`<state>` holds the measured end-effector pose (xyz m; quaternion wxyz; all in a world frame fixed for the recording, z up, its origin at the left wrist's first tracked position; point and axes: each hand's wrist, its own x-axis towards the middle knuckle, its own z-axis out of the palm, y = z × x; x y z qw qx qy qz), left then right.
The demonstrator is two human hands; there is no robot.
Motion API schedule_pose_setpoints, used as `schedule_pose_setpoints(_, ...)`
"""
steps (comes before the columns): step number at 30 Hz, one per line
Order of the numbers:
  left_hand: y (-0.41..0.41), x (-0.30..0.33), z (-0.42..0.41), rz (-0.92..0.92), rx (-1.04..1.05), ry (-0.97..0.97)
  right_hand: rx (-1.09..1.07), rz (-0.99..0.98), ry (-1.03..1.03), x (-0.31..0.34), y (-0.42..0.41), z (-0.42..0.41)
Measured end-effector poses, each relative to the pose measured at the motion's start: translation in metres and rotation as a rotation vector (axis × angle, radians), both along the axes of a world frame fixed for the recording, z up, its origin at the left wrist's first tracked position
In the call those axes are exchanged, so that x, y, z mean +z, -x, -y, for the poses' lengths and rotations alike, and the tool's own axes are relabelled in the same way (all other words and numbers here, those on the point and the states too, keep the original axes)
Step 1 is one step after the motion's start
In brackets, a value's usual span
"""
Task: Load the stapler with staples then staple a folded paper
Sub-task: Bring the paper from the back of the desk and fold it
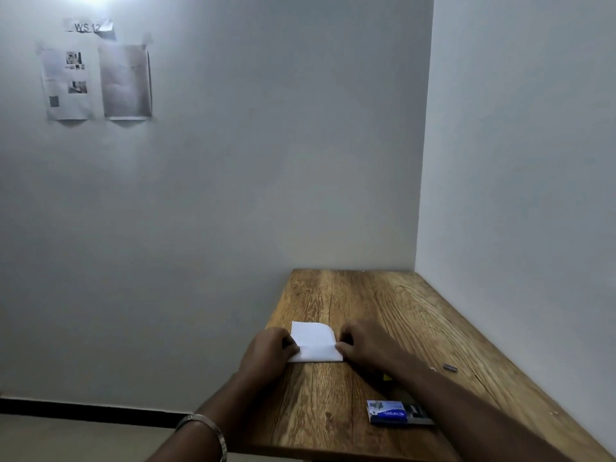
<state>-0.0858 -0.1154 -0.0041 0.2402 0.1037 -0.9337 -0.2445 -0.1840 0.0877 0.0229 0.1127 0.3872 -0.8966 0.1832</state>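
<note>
A small white folded paper (pixel 315 343) lies on the wooden table (pixel 383 301) near its left edge, with its upper flap curling up at the far right corner. My left hand (pixel 268 353) pinches the paper's left edge. My right hand (pixel 365 343) pinches its right edge at the fold. A blue and white staple box (pixel 388 411) lies near the front, partly slid open, beside my right forearm. A short strip of staples (pixel 450 368) rests to the right. The stapler is mostly hidden under my right arm; only a yellow bit (pixel 387 377) shows.
The table sits in a corner, with white walls behind and to the right. Printed sheets (pixel 96 81) are taped to the back wall at the upper left. The floor (pixel 66 438) lies to the left of the table.
</note>
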Motion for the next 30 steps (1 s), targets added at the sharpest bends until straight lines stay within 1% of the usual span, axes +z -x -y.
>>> schedule_pose_setpoints(6, 0.007, -0.003, 0.001, 0.063, 0.033, 0.025, -0.060, 0.038, -0.043, -0.009, 0.005, 0.001)
schedule_pose_setpoints(9, 0.011, 0.004, 0.003, 0.144, 0.097, 0.032, -0.123, 0.114, -0.094, -0.003, 0.006, 0.006)
schedule_pose_setpoints(13, 0.016, 0.008, 0.001, 0.242, 0.126, 0.021, -0.166, 0.187, -0.122, 0.000, 0.005, 0.013)
schedule_pose_setpoints(16, 0.019, 0.005, -0.002, 0.233, 0.156, -0.032, -0.238, 0.232, -0.112, -0.001, 0.003, 0.018)
schedule_pose_setpoints(21, 0.016, 0.000, -0.006, 0.175, 0.219, -0.066, -0.343, 0.271, -0.067, -0.001, -0.004, 0.026)
schedule_pose_setpoints(24, 0.013, -0.003, -0.008, 0.155, 0.257, -0.064, -0.366, 0.286, -0.067, 0.001, -0.009, 0.031)
schedule_pose_setpoints(30, 0.009, -0.004, -0.011, 0.147, 0.269, -0.056, -0.381, 0.349, -0.036, 0.006, -0.010, 0.032)
